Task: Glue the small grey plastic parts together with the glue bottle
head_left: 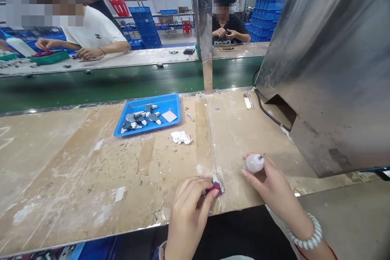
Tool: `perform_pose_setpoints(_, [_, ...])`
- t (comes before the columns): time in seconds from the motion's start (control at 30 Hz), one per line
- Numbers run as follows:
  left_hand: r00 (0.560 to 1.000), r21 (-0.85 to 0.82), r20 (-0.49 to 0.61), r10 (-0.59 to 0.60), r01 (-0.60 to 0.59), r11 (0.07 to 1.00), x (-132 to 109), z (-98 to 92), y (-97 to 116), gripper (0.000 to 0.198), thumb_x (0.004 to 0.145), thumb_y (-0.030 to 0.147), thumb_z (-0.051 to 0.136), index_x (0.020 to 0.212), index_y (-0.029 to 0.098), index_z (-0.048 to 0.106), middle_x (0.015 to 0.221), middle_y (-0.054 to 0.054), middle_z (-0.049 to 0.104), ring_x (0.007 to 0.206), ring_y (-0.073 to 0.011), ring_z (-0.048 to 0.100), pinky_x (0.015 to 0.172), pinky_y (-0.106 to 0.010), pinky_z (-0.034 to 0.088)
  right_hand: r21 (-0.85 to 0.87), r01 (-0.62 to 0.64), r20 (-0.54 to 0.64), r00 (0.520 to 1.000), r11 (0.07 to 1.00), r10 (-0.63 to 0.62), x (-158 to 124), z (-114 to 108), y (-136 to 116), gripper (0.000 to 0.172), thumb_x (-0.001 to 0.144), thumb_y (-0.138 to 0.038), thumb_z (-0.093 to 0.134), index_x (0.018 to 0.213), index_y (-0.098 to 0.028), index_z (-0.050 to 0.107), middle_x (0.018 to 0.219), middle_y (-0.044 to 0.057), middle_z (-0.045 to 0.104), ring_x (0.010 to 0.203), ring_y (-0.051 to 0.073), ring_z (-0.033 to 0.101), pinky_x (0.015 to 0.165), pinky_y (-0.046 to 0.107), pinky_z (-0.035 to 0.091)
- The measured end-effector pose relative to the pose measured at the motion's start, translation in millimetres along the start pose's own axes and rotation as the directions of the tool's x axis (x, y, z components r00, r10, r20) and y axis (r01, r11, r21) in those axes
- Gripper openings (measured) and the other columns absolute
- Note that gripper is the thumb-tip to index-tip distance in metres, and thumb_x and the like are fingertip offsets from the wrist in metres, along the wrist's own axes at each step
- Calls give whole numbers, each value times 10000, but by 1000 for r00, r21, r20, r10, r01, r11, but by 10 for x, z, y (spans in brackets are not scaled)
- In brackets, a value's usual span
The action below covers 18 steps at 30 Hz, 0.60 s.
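Observation:
My left hand [191, 203] is closed on a small magenta piece [217, 188], its fingertips pinching it close to the tabletop. A pale tip shows at the far side of that piece; the rest is hidden by my fingers. To the right, my right hand [271, 183] wraps round a small translucent white bottle [254, 163] with a thin metal needle tip pointing up and to the right. The bottle is apart from the magenta piece. A crumpled white tissue [181, 137] lies beyond my left hand.
A blue tray [122, 124] holds several grey-and-white pieces and a pale square. A large metal housing [329, 81] stands at the right, with a black cable [265, 109] beside it. A metal post [207, 48] rises before the green conveyor [137, 83]. Two people work across it.

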<state>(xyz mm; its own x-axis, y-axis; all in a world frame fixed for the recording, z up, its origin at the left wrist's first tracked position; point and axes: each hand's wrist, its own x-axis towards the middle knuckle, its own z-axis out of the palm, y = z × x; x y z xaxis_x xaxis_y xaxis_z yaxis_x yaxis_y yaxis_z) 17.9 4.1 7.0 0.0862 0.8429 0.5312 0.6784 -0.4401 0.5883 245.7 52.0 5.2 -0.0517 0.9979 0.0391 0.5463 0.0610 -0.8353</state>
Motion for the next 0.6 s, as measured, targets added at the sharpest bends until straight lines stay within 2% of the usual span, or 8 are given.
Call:
perform_pose_setpoints(0.13, [996,3,-27,88,-88,996,-25,11,2,128,934,88,652,1025,177,670,944,-25,705,931,-150,635,860,-273,530,87,38,37,998,995,-42,-36,14,86,329,949,-480,606,1227,-307,571,1302,46,627,1279,271,531,1088,482,410])
perform_pose_setpoints(0.23, [991,6,-39,131,-131,991,-21,10,8,157,915,47,662,1022,160,687,926,-31,714,918,-148,639,854,-268,543,168,14,40,999,986,-21,-87,-11,176,375,925,-485,648,1224,-294,529,1269,56,658,1276,279,553,1030,431,471])
perform_pose_setpoints(0.33, [992,-20,-39,123,-124,992,-22,-3,21,164,895,25,679,992,156,696,895,-31,713,893,-147,643,816,-265,561,237,30,36,999,971,-40,-155,-52,256,420,901,-452,692,1229,-275,501,1169,73,687,1124,268,644,908,364,539])
perform_pose_setpoints(0.43, [995,-63,-26,99,-101,993,-66,-11,38,195,867,-1,699,978,159,694,888,-35,713,946,-167,662,844,-290,580,328,85,32,994,941,-101,-259,-79,274,449,948,-446,614,1343,-275,483,1183,94,659,1029,242,667,852,323,562])
perform_pose_setpoints(0.53, [996,-91,-31,80,-82,992,-153,4,56,250,843,-48,696,995,151,696,942,-54,721,1041,-197,683,918,-331,593,477,24,-34,999,879,-9,-365,-81,204,435,929,-463,625,1314,-293,514,1048,66,661,826,196,651,703,274,559])
perform_pose_setpoints(0.6, [994,-88,-55,91,-96,991,-212,27,64,275,832,-72,686,1006,140,705,967,-64,726,1051,-205,696,924,-339,603,537,-15,-84,994,843,71,-396,-74,131,452,835,-481,735,1206,-280,574,922,45,658,688,172,606,582,251,524])
